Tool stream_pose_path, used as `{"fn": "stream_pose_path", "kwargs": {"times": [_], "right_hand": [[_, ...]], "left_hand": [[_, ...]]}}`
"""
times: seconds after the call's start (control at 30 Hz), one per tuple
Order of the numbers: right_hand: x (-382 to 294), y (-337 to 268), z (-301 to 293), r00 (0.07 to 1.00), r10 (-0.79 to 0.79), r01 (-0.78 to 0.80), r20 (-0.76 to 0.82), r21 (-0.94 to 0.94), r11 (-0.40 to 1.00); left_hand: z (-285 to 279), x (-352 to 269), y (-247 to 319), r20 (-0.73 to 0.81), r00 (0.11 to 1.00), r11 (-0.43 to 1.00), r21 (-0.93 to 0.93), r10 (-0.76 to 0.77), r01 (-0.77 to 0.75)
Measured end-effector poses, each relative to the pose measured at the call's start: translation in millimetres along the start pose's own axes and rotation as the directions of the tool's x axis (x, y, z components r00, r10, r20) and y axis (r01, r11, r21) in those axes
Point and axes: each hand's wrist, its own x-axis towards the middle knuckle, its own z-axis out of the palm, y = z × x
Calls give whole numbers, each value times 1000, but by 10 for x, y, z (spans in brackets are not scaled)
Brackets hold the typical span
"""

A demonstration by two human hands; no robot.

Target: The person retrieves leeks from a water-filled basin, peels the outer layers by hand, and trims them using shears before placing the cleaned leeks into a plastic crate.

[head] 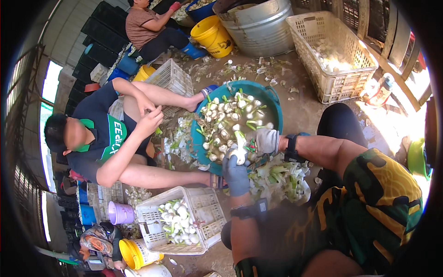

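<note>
My left hand (237, 176), in a grey-blue glove, grips a white fresh garlic bulb (238, 154) near its base. The bulb's pale stalk points away from that hand, toward the top of the view. Beside the stalk, my right hand (263, 141) in a whitish knit glove closes against the same garlic; its fingertips are partly hidden. Both hands are over the near rim of a round teal tub (275, 100). Murky water and many trimmed garlic bulbs (221, 114) with short green stalks fill the tub.
Across the tub sits a person (104, 135) with feet against it. Peeled garlic leaves (283, 180) lie near my hands. Plastic crates with garlic stand at lower left (211, 214) and upper right (349, 72). A yellow bucket (213, 36) and metal drum (259, 27) are behind.
</note>
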Motion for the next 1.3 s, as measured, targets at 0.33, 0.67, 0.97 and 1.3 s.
{"fn": "stream_pose_path", "kwargs": {"times": [0.33,0.67,0.97,1.3], "right_hand": [[19,-131,-26,983,143,-171,117,279,945],[-27,-257,39,990,-91,116,105,-255,960],[-171,358,263,981,161,-182,-107,-230,956],[-4,-191,75,984,-12,-79,180,486,870]], "left_hand": [[94,-70,117,34,990,989,45,-140,139],[-70,52,-71,114,852,347,880,511,-326],[69,-57,67,17,999,947,319,-37,29],[85,-94,148,16,992,827,551,122,-110]]}}
